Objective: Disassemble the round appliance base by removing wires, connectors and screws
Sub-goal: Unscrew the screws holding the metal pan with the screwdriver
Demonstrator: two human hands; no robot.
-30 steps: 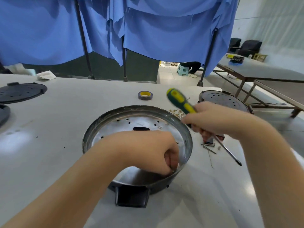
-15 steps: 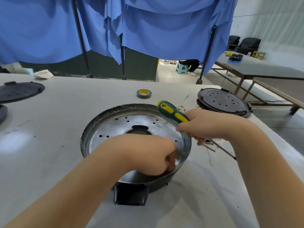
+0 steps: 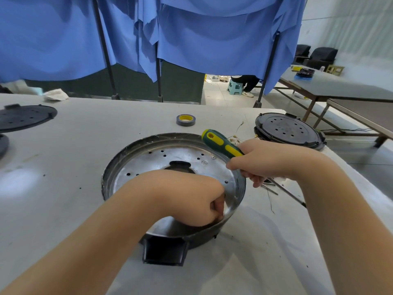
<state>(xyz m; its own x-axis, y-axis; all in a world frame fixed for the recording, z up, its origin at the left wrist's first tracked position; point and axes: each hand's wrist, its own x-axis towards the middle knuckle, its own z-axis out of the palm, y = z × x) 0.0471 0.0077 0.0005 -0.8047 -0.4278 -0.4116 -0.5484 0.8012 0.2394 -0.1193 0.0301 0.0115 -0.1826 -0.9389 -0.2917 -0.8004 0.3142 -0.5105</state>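
The round appliance base [image 3: 136, 162], a dark ring around a shiny perforated metal plate, lies on the white table in the middle of the view. My left hand [image 3: 187, 199] is inside it at the near right rim, fingers pinched together on something too small to make out. My right hand [image 3: 261, 162] hovers at the base's right edge, holding a green and yellow screwdriver [image 3: 221, 143] with its handle pointing up and left and its shaft [image 3: 287, 192] angled down to the right over the table.
A roll of grey and yellow tape [image 3: 185, 120] lies behind the base. A black round cover [image 3: 289, 130] sits at the right, with loose wires and small screws [image 3: 234, 138] beside it. More black covers [image 3: 23, 117] lie at far left. The table edge runs close on the right.
My right hand has come down and left with the screwdriver, from above the table to the base's right rim. My left hand stays pinched at the same spot inside the base.
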